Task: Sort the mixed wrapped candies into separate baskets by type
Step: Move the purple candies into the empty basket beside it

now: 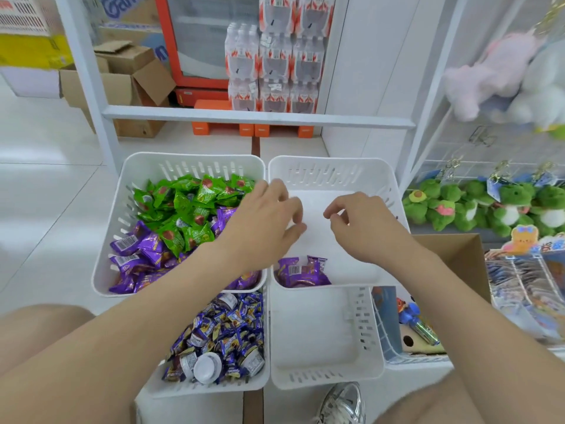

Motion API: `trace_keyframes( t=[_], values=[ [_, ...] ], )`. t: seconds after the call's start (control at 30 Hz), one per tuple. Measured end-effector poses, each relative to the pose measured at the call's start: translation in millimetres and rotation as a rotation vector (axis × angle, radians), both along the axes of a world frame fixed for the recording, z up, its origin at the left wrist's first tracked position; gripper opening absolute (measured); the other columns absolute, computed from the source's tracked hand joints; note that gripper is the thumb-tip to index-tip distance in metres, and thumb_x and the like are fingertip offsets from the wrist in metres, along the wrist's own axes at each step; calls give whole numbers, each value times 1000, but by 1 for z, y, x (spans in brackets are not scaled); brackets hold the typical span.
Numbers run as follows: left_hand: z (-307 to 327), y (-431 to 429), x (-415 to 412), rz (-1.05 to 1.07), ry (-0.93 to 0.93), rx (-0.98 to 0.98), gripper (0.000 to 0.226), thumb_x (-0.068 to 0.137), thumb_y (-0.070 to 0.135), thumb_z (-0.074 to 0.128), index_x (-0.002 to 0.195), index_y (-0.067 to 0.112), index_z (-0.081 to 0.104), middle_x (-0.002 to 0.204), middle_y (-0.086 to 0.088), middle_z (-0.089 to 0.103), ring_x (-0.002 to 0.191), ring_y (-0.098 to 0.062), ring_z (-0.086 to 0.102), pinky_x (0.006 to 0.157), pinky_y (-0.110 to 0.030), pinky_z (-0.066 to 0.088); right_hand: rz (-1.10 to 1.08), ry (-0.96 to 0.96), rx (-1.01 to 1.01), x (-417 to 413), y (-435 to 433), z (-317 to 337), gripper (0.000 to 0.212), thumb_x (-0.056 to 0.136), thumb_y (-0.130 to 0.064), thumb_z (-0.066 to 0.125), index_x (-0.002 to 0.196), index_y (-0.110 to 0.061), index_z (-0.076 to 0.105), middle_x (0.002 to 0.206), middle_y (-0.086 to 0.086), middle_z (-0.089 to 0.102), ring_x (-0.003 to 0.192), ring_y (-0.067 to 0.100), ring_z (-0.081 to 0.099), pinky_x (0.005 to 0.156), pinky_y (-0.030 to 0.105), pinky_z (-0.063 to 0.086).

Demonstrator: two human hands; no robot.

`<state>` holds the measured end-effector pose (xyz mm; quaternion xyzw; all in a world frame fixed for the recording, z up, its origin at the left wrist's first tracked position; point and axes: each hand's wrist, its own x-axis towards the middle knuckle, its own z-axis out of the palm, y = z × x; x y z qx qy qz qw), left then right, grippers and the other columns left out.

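Both my hands hover over the two far baskets, nothing gripped.
Left hand (266, 218) sits above the seam between the mixed basket (189, 159) and the far right basket (336, 162), and the right hand (360, 224) is over the latter. Fingers on both are loosely curled, and I see nothing held. Green candies (189, 203) and purple candies (134, 243) fill the mixed basket. A few sorted purple ones (301, 272) lie in the far right basket's near-left corner.
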<state>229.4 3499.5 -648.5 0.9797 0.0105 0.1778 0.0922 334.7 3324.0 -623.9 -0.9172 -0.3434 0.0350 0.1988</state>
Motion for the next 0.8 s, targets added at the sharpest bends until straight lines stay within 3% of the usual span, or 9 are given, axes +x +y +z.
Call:
trace_keyframes(
  t=[0.1,0.2,0.3,0.4,0.47,0.53,0.63,0.7,0.8],
  values=[
    [19,24,-20,137,-22,-159,33,96,41,58,73,17,55,80,1,52,78,-22,50,75,-40,46,170,-32,-8,-20,15,6,25,95,-15,53,103,-23,75,75,-13,62,85,17,60,79,33,49],
    [28,64,-52,308,217,-168,43,97,39,58,68,8,55,63,-9,60,63,-28,59,66,-42,55,256,-58,79,-48,39,10,19,92,-17,57,95,-24,74,66,-17,55,74,9,55,73,30,46],
    [26,91,-84,382,507,-4,34,95,40,58,86,8,68,85,-8,71,80,-25,66,75,-37,56,400,-108,83,-70,69,5,17,91,-14,58,99,-20,71,82,-11,60,82,14,57,76,32,49],
    [20,98,-97,310,628,26,32,91,45,65,109,18,66,110,-4,59,101,-25,59,91,-38,50,450,-285,-169,-79,105,-21,21,99,-21,53,118,-11,56,108,8,59,100,26,56,81,35,46],
    [14,98,-95,221,604,-18,39,88,42,69,119,23,59,115,-1,47,108,-26,54,96,-41,46,409,-426,-343,-80,126,-44,52,101,-33,53,140,0,41,131,22,53,115,37,52,95,41,44],
    [5,97,-90,110,543,-69,40,85,34,71,120,20,56,113,0,45,108,-22,52,96,-40,45,345,-435,-424,-81,139,-60,77,99,-42,55,153,5,25,147,34,40,130,48,44,108,50,40],
    [-8,100,-86,12,492,-29,44,83,28,72,120,17,52,115,1,45,105,-21,51,96,-41,46,362,-388,-482,-84,147,-66,65,96,-35,62,143,0,33,135,28,50,117,44,53,94,46,46],
    [-15,109,-83,30,517,69,51,88,30,69,134,20,48,132,2,44,115,-23,52,97,-44,49,398,-389,-531,-86,144,-59,53,90,-21,69,132,-4,41,125,20,55,109,37,56,87,42,46],
    [-15,122,-78,87,545,211,40,101,42,53,138,30,52,139,3,46,123,-24,52,96,-46,51,443,-312,-548,-85,133,-48,43,90,-10,68,128,-9,48,122,13,56,111,32,57,77,37,42]
  ],
)
